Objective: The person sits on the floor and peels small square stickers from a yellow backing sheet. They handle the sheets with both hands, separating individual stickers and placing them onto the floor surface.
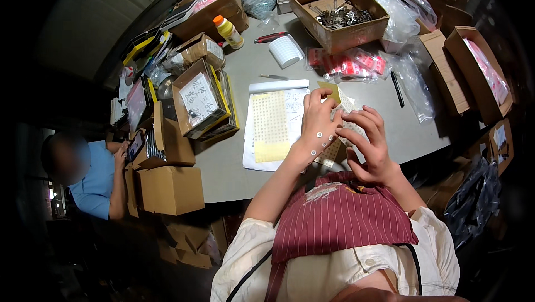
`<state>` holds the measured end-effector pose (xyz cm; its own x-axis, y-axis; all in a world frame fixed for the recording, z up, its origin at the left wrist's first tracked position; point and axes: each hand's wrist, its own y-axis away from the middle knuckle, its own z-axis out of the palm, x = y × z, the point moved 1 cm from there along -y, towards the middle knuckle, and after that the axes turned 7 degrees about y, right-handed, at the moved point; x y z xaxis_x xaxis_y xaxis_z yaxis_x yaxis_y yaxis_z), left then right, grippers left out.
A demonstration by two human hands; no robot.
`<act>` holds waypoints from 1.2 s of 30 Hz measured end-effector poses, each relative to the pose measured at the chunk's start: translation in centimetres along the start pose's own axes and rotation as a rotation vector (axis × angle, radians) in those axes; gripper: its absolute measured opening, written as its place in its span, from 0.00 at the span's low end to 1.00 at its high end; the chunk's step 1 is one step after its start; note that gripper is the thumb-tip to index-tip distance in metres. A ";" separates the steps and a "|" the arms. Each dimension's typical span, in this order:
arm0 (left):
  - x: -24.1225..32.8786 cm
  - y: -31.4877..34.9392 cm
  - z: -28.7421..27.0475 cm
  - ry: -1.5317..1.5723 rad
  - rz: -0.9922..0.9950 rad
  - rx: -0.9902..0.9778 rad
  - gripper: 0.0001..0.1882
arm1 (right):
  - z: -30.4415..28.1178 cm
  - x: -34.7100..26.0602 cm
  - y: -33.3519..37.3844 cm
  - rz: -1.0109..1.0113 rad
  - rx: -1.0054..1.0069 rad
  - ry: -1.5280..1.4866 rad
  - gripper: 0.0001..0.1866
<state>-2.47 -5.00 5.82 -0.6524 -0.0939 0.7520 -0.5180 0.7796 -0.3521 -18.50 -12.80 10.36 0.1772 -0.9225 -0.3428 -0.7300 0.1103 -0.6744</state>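
Sticker sheet (341, 129) mostly hidden behind left hand (317, 126) and right hand (370, 143), metal parts in cardboard box (340, 18) too small to tell, co-worker's face blurred, bench (234, 174) near edge hidden by apron (340, 218)

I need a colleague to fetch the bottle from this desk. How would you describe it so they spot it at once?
Start at the grey table and look to its far left corner, beside the open cardboard box stuffed with papers. There stands a small yellow bottle, tilted slightly. Its bright orange cap sets it apart from the brown boxes and clear plastic bags around it.
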 end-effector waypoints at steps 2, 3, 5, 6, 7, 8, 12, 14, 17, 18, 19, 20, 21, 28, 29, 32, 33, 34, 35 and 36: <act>0.0 0.0 0.0 0.001 0.013 -0.006 0.11 | 0.0 0.0 -0.3 0.007 -0.013 -0.024 0.32; 0.0 -0.1 0.0 0.048 0.006 0.008 0.10 | -0.1 0.0 -0.4 0.011 -0.019 -0.034 0.32; 0.0 0.0 0.0 0.142 -0.010 0.035 0.10 | 0.1 0.3 -0.4 0.096 0.014 -0.068 0.32; 0.2 0.0 -0.2 0.190 0.003 0.043 0.10 | 0.1 0.5 -0.4 0.138 0.030 -0.085 0.32; 0.4 0.1 -0.6 0.239 0.017 0.050 0.09 | 0.1 0.8 -0.4 0.208 0.034 -0.092 0.29; 0.7 0.1 -0.9 0.288 0.030 0.054 0.09 | 0.2 1.2 -0.2 0.257 0.040 -0.087 0.28; 1.4 0.4 -2.2 0.394 0.044 -0.004 0.08 | 0.7 3.0 0.5 0.334 0.029 -0.025 0.25; 1.6 0.7 -2.5 0.492 0.017 -0.029 0.08 | 0.5 3.7 1.1 0.293 -0.052 -0.001 0.23; 1.5 0.9 -2.6 0.555 -0.038 -0.049 0.07 | 1.0 3.3 1.3 0.299 0.034 -0.024 0.14; 1.4 1.0 -2.6 0.566 -0.055 -0.056 0.07 | 1.0 3.2 1.3 0.309 0.047 -0.038 0.12; 1.3 1.1 -2.6 0.559 -0.049 -0.041 0.07 | 0.9 3.1 1.2 0.328 0.043 -0.067 0.10; 1.1 1.2 -2.7 0.573 -0.069 -0.037 0.08 | 0.9 3.1 1.4 0.354 0.050 -0.065 0.11; 1.0 1.2 -2.9 0.586 -0.088 -0.033 0.09 | 1.1 3.2 1.6 0.381 0.057 -0.063 0.11; 2.0 0.9 -3.8 0.506 -0.112 -0.052 0.14 | 1.6 3.3 1.8 0.456 0.079 -0.150 0.10; 1.6 1.1 -3.5 0.516 -0.168 -0.077 0.12 | 1.6 3.3 1.8 0.467 0.067 -0.158 0.11; 1.5 1.1 -2.7 0.482 -0.220 -0.017 0.11 | 1.7 3.2 1.5 0.415 0.076 -0.097 0.14; 1.5 0.9 -2.8 0.449 -0.268 -0.007 0.11 | 1.4 2.6 0.5 0.337 0.108 -0.028 0.15; 1.4 0.8 -2.9 0.415 -0.317 0.003 0.11 | 0.9 2.1 -0.3 0.258 0.142 0.040 0.17; 1.3 0.5 -2.7 0.380 -0.295 -0.014 0.11 | 0.4 1.5 -0.5 0.207 0.061 0.028 0.23; 1.2 0.4 -2.6 0.348 -0.281 -0.031 0.12 | 0.1 1.1 -1.0 0.131 0.037 0.016 0.25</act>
<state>-2.05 -3.20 8.06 -0.2612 -0.0948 0.9606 -0.6284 0.7721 -0.0947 -17.48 -13.85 10.63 0.0717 -0.9051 -0.4190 -0.7215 0.2431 -0.6484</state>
